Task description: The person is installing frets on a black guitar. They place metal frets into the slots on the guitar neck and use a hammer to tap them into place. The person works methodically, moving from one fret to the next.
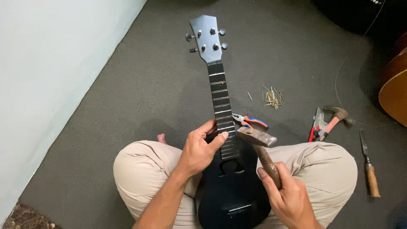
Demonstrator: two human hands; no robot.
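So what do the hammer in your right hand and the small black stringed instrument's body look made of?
Rusty-headed hammer: head looks like steel, brown and pitted; handle probably worn wood, dull and mottled, gripped by the right hand. Black instrument body: likely painted wood, smooth satin sheen, grain hidden. The left hand holds its neck.

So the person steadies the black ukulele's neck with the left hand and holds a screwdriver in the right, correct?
Not quite. The head view shows the right hand gripping a hammer, not a screwdriver. The left hand does steady the neck of the black ukulele.
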